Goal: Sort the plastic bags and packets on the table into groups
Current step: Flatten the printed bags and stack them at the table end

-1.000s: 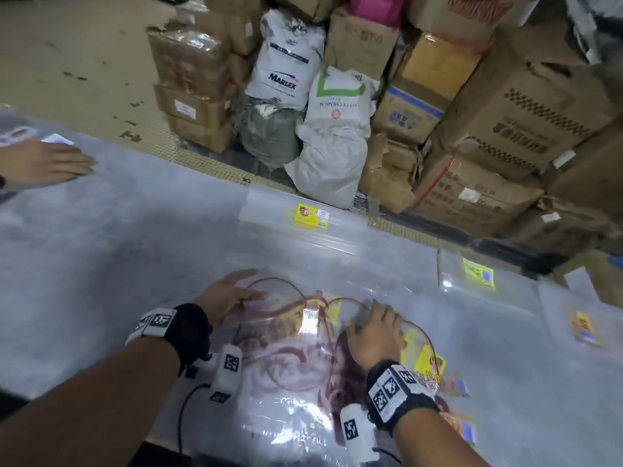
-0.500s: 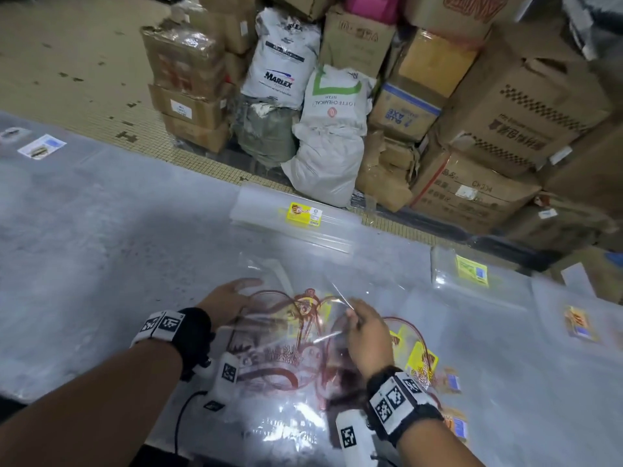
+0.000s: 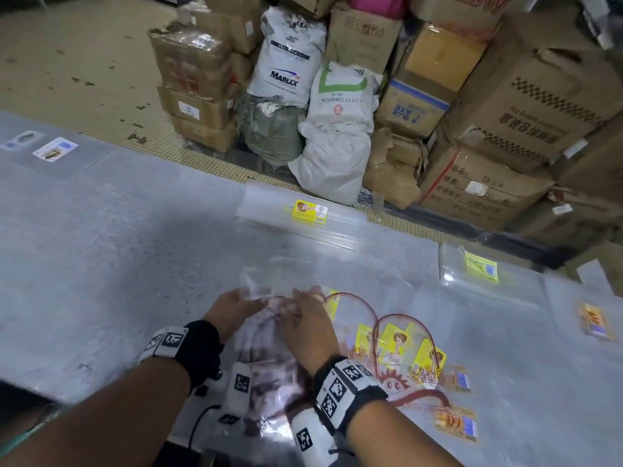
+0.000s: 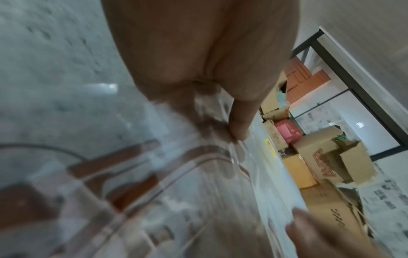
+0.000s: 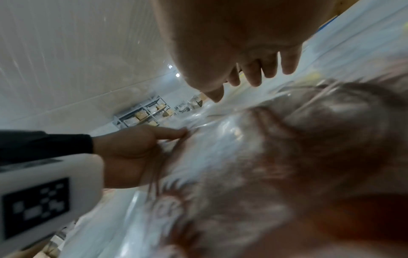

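A clear plastic bag with a brown-red print (image 3: 269,362) is bunched up between my two hands near the table's front edge. My left hand (image 3: 236,303) pinches its left edge between thumb and fingers (image 4: 237,129); the right wrist view shows that same pinch (image 5: 176,134). My right hand (image 3: 305,311) lies on top of the bag with its fingers (image 5: 253,76) held loosely straight, gripping nothing. To the right, more printed bags with yellow labels (image 3: 404,345) lie flat and overlapping on the grey table (image 3: 101,264).
A stack of clear packets with a yellow label (image 3: 308,210) lies at the far edge. Another labelled packet (image 3: 480,266) and an orange-labelled one (image 3: 595,321) lie at right. Two labels (image 3: 55,148) sit far left. Cardboard boxes (image 3: 522,106) and sacks (image 3: 333,129) crowd the floor beyond.
The right hand let go of its pinch and slid left onto the bag. The printed bag moved left off the pile and bunched between the hands. Another person's hand at far left is gone.
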A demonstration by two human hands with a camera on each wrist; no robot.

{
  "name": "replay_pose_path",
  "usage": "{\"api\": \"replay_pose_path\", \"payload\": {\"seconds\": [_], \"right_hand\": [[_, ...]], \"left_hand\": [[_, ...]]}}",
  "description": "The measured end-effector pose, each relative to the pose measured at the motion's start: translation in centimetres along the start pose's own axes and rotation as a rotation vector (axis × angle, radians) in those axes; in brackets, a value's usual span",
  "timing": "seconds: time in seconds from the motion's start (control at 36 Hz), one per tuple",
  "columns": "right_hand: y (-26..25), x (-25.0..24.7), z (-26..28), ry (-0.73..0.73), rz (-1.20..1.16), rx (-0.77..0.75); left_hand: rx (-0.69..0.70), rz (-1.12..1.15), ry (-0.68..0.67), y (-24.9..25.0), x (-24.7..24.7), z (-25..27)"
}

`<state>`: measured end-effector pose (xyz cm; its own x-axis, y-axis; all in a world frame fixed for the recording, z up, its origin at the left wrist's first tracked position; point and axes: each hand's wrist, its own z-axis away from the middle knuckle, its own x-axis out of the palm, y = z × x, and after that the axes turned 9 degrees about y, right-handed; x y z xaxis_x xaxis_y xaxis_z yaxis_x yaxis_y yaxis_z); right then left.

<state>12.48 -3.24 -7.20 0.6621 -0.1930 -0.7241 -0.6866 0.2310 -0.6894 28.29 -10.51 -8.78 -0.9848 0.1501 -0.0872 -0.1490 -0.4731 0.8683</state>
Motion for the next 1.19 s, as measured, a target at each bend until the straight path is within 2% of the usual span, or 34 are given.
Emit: {"api": "replay_pose_path", "payload": {"seconds": [0.08, 0.19, 0.28, 0.42, 0.53, 0.64, 0.78, 0.92, 1.06, 1.19], "right_hand": [[1.0, -0.1, -0.3, 0.022, 0.112, 0.014], [2.6, -0.2, -0.8, -0.126, 0.381, 0.031], [3.2, -0.2, -0.7, -0.162, 0.452, 0.008], [3.7, -0.2, -0.5, -0.027, 0.422, -0.046], [4.0, -0.3, -0.5, 0.108, 0.305, -0.02], [3.6, -0.8, -0.5, 0.261, 0.119, -0.041], [1.6, -1.4, -0.5, 0.248, -0.167, -0.045], [-0.2, -1.6, -0.3, 0.197, -0.313, -0.082], [-1.8, -0.8, -0.6, 0.156, -0.29, -0.042], [-3.1, 1.1, -0.9, 0.071, 0.007, -0.025]], "left_hand": [[0.014, -0.108, 0.129, -0.3, -2.4, -0.9], [0.013, -0.194, 0.218, 0.0, -5.7, -1.6], [0.007, -0.205, 0.275, 0.3, -7.9, -1.9], [-0.002, -0.293, 0.368, 0.2, -10.5, -2.7], [-0.017, -0.322, 0.386, -0.3, -11.6, -3.8], [-0.037, -0.268, 0.38, -0.3, -11.7, -4.4], [0.026, -0.243, 0.35, 0.4, -10.6, -4.6], [0.073, -0.222, 0.248, 1.5, -9.2, -4.3], [0.06, -0.154, 0.151, 1.9, -7.4, -3.8], [-0.085, -0.01, 0.064, 1.4, -5.6, -3.0]]}}
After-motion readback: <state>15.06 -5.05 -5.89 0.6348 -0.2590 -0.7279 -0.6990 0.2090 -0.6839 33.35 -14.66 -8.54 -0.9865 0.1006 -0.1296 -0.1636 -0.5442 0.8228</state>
